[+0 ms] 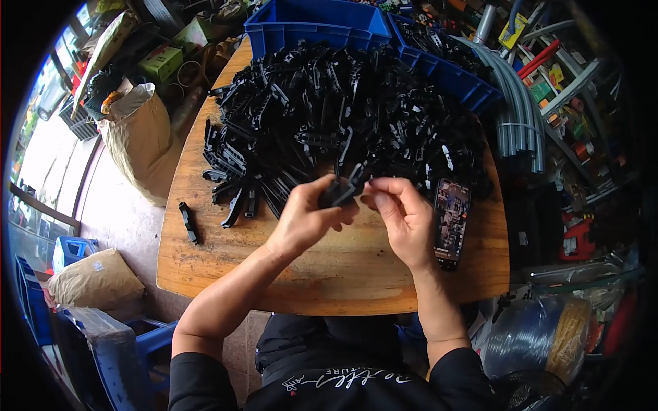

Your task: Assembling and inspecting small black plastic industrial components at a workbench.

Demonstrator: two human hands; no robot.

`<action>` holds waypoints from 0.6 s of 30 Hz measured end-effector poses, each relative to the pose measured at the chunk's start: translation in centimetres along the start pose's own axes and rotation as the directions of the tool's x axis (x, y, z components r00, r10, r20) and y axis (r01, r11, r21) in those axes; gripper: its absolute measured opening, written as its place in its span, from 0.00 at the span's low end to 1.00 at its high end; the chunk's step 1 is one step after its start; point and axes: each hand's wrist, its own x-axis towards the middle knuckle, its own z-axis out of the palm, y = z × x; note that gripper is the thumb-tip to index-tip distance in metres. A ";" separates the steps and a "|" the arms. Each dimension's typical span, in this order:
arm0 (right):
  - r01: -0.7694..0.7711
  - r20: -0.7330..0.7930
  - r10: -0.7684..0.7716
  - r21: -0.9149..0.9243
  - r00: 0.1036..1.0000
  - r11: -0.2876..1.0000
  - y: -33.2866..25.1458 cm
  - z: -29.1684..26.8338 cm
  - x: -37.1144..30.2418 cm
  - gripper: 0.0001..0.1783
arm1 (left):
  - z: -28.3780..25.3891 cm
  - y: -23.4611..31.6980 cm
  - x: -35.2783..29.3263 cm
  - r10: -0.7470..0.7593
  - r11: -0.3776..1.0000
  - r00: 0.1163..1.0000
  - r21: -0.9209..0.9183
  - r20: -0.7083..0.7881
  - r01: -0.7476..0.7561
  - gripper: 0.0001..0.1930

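My left hand (310, 214) is closed around a black plastic part (348, 188), long and narrow with a raised end, held above the wooden table (329, 274). Close beside that part, my right hand (406, 218) has its thumb and forefinger pressed together in a pinch. Whatever sits between those fingertips is too small or too hidden to name. Beyond both hands spreads a large heap of similar black plastic parts (274, 103). One single black part (187, 222) lies apart from the heap, near the table's left edge.
A phone (451, 222) with a lit screen lies right of my right hand. Blue bins (319, 24) stand behind the heap, one holding more black parts. Grey tubing (517, 109) hangs at the right. A paper sack (140, 140) and a blue stool (154, 335) are at the left.
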 end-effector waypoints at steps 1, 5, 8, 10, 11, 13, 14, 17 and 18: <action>0.185 0.013 -0.192 -0.337 0.981 0.923 0.1 -0.6 0.8 0.12 | -0.6 0.0 0.0 -0.011 0.999 1.000 -0.047 -0.029 0.010 0.12; 0.335 0.293 -0.165 -0.782 0.942 0.526 3.1 -1.9 0.3 0.19 | -2.2 0.8 0.9 -0.069 0.996 0.992 -0.056 -0.110 0.063 0.09; 0.343 0.328 -0.114 -0.826 0.938 0.447 3.6 -1.6 0.3 0.18 | -2.2 -0.1 1.2 -0.088 0.993 0.992 -0.088 -0.094 0.080 0.07; 0.336 0.329 -0.090 -0.849 0.940 0.407 3.6 -1.7 0.6 0.17 | -1.9 -0.3 1.2 -0.097 0.991 0.992 -0.098 -0.081 0.089 0.07; 0.349 0.307 -0.167 -0.806 0.937 0.477 3.4 -1.7 0.7 0.15 | -1.6 -0.2 1.2 -0.111 0.992 0.991 -0.071 -0.077 0.106 0.07; 0.368 0.280 -0.241 -0.754 0.929 0.544 2.8 -1.3 0.6 0.14 | -1.4 0.0 1.0 -0.129 0.992 0.986 -0.025 -0.105 0.127 0.08; 0.246 0.127 -0.215 -0.636 0.968 0.732 2.3 -0.7 0.4 0.14 | -1.3 0.0 0.9 -0.128 0.992 0.986 -0.026 -0.108 0.126 0.08; 0.093 -0.024 -0.102 -0.239 0.994 0.967 1.3 -0.6 0.3 0.14 | -1.5 -0.4 0.7 -0.092 0.995 0.993 0.031 -0.080 0.095 0.10; 0.035 -0.024 -0.038 -0.110 0.999 0.993 1.1 -0.7 0.0 0.14 | -1.1 -0.1 0.6 -0.118 0.987 0.989 0.095 -0.091 0.127 0.10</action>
